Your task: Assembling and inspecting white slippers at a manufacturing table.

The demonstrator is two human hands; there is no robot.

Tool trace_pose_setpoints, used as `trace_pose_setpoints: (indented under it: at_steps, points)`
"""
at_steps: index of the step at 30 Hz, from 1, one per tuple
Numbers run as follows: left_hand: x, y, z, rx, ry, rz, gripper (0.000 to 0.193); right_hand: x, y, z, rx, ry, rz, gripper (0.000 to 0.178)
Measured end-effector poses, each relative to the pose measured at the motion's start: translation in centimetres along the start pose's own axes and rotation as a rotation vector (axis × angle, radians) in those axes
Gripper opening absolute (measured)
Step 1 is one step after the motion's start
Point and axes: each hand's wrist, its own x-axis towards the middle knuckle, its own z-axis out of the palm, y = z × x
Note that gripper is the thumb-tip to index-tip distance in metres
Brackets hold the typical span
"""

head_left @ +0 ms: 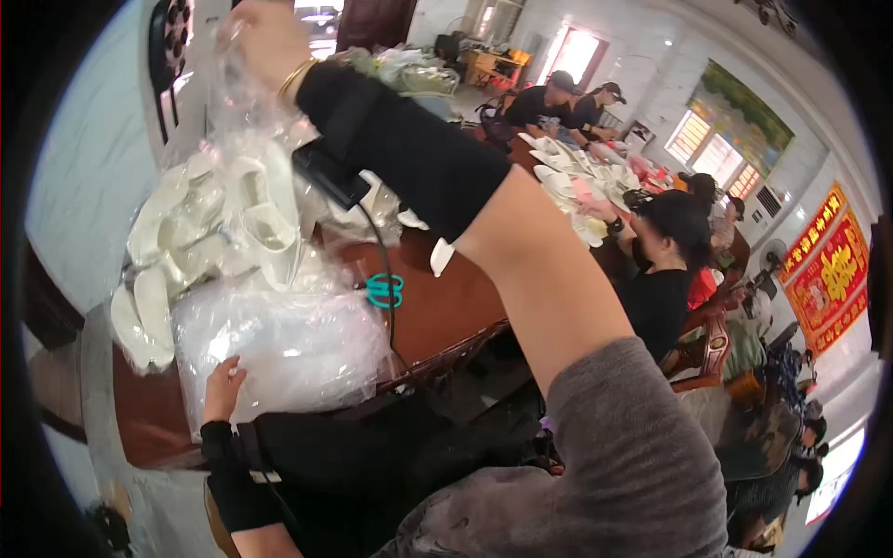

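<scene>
My right arm reaches across to the upper left, where my right hand point(265, 42) is closed on the gathered top of a clear plastic bag point(237, 107). The bag stretches down from that hand over a heap of white pointed shoes point(265, 219); which shoes are inside it I cannot tell. Lower down, my left hand point(223, 386) rests at the near left edge of a flat pile of clear plastic bags point(288, 339), thumb and finger a little apart. White shoes point(144, 316) also lie at the table's left edge.
Teal-handled scissors point(383, 290) lie on the brown table point(437, 302), right of the plastic pile. A dark cable point(383, 260) hangs from a black device point(330, 177) at my right wrist. Several people sit along the table's far part, beside rows of white shoes point(567, 177).
</scene>
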Motion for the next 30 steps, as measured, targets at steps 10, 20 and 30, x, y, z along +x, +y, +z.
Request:
trace_pose_setpoints:
  at_steps: [10, 20, 30]
  points:
    - [-2.7, 4.6, -1.0, -0.786, 0.263, -0.335, 0.039, -15.8, 2.0, -9.1, 0.176, -0.487, 0.545, 0.024]
    - [-3.8, 6.3, -1.8, -0.547, -0.020, -0.364, 0.043, -34.8, 7.3, -13.5, 0.440, -0.091, 1.220, 0.046]
    - [-3.5, 4.8, -0.4, -0.559, -0.156, -0.246, 0.025, -35.8, 5.9, -5.8, 0.336, -1.101, 0.401, 0.034]
